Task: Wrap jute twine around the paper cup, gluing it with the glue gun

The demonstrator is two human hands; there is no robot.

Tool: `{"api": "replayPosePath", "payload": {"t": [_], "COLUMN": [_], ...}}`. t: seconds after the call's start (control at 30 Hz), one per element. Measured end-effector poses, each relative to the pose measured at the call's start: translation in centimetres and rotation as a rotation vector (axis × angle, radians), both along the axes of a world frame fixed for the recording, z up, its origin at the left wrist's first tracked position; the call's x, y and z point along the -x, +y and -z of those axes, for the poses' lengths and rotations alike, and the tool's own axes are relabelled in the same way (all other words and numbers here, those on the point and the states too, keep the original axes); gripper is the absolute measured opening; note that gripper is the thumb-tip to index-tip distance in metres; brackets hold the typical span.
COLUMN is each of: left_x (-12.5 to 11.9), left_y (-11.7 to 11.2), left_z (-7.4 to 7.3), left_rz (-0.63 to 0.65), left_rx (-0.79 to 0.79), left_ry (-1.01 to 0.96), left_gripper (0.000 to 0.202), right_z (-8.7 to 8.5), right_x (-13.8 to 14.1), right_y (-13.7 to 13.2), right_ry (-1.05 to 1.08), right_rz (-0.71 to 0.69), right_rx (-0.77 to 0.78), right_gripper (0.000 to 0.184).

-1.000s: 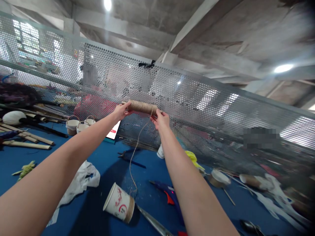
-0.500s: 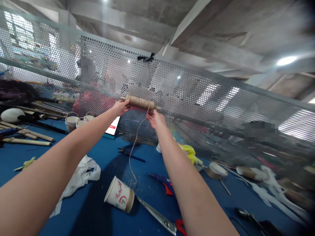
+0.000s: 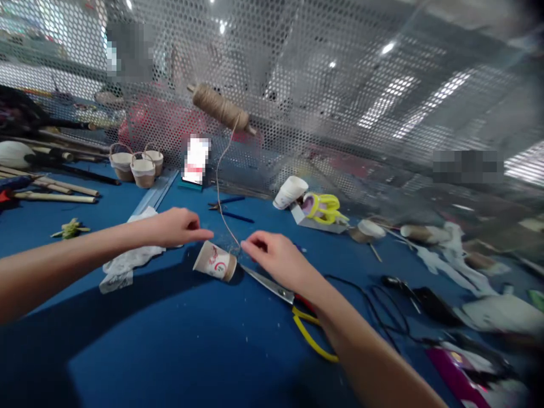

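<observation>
My left hand (image 3: pixel 181 226) hovers just behind and left of a paper cup (image 3: pixel 216 262), thumb stretched out apart from the curled fingers, holding nothing I can see. The cup lies on its side, white with red print and a brown band of twine at its base. My right hand (image 3: pixel 272 255) is closed in a pinch at the lower part of the thin twine (image 3: pixel 219 181). That strand runs up to a twine spool (image 3: pixel 219 107) on a stick, hanging against the perforated screen. Scissors (image 3: pixel 272 286) with red and yellow handles lie partly under my right forearm.
Pliers (image 3: pixel 232 209), several small handled cups (image 3: pixel 142 171) and a phone (image 3: pixel 195 161) stand or lie toward the screen (image 3: pixel 297 113). White cloth (image 3: pixel 131 255) sits under my left forearm. A black cable (image 3: pixel 374 306), yellow-handled scissors (image 3: pixel 327 208) and white strips lie right.
Both hands have come down from the spool to beside the cup. The spool now hangs by itself on the screen. My right fingers have closed at the twine, and the view has tilted downward.
</observation>
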State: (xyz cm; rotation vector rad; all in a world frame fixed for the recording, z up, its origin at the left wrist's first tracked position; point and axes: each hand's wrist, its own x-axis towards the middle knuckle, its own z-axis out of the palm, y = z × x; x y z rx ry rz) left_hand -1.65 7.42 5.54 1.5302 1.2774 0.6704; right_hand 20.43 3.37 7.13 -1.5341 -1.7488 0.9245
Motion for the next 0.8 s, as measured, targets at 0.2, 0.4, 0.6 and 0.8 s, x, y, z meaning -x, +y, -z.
{"api": "replayPosePath", "payload": {"t": [0.2, 0.4, 0.6, 0.8], "left_x": [-1.7, -3.9, -3.2, -2.8], "left_y": [-3.6, -4.7, -8.0, -10.1], "left_z": [4.2, 4.1, 3.6, 3.8], "left_rz": [0.026, 0.017, 0.179, 0.337], "left_rx": [0.241, 0.333, 0.146, -0.036], "left_ry": [-0.214, -0.417, -0.474, -0.287], "left_gripper": [0.011, 0.006, 0.02, 0.019], "right_z": [5.3, 5.4, 4.7, 5.8], "right_x": [0.1, 0.8, -1.1, -0.7], "right_y": [-3.9, -5.5, -6.2, -6.3], "right_ry": [0.032, 0.132, 0.223, 0.576], "right_rz": [-0.017, -0.043, 0.003, -0.156], "right_rx": [0.165, 0.13, 0.009, 0.272], "right_gripper": [0.011, 0.019, 0.036, 0.035]}}
